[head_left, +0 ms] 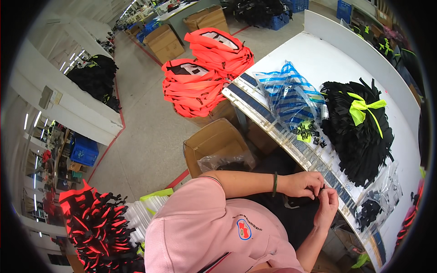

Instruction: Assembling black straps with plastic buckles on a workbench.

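Left hand (304, 183): fingers pinching closed on a small black piece (322, 187).
Right hand (327, 205): fingertips closing on it too.
Tip: keeping it steady, near the table (318, 59) edge.

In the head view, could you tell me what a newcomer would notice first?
Probably the two stacks of bright orange vests left of the white table. Next, the black strap bundle tied with a neon-yellow ribbon on it. At the near edge, left hand and right hand pinch something small.

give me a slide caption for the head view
Left hand and right hand pinch a small black piece at the white table's edge, beside a bundle of black straps.
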A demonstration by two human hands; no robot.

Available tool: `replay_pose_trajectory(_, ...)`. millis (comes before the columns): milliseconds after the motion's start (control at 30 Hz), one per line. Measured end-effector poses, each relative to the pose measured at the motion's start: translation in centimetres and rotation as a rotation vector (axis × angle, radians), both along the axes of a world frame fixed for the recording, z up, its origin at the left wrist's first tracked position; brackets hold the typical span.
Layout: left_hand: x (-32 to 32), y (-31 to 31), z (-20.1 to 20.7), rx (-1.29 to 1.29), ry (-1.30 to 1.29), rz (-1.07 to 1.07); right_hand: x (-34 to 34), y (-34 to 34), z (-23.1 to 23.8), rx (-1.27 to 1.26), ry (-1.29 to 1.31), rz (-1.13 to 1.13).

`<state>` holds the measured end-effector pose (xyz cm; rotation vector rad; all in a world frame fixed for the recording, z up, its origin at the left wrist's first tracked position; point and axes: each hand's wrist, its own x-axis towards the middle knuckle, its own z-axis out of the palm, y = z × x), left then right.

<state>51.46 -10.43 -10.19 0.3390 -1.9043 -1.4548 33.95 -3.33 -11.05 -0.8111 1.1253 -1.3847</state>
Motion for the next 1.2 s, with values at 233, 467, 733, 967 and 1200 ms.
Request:
replay_pose_trajectory(233, 0.0, 0.0, -0.1, 0.022, -0.006, 0.015, 0.1, 0.1, 0.0, 0.029, 0.051, 0.141)
replay_pose_trajectory(467, 0.0, 0.0, -0.3, 0.002, -0.023, -0.002, -0.5, 0.3, -0.7, 0.055, -0.011, 0.196)
replay_pose_trajectory(733, -0.2, 0.1, 0.0, 0.082, 0.015, 0.001, 1.2, 0.2, -1.1, -0.046, -0.009, 0.049)
replay_pose_trajectory(967, -0.2, -0.4, 0.1, -0.126, -0.040, 0.041, 0.8, -0.2, -1.0, -0.035, -0.031, -0.034)
replay_pose_trajectory(1200, 0.1, -0.2, -0.2, -0.141, -0.032, 0.067, 0.1, -0.6, -1.0, -0.044, -0.086, -0.069)
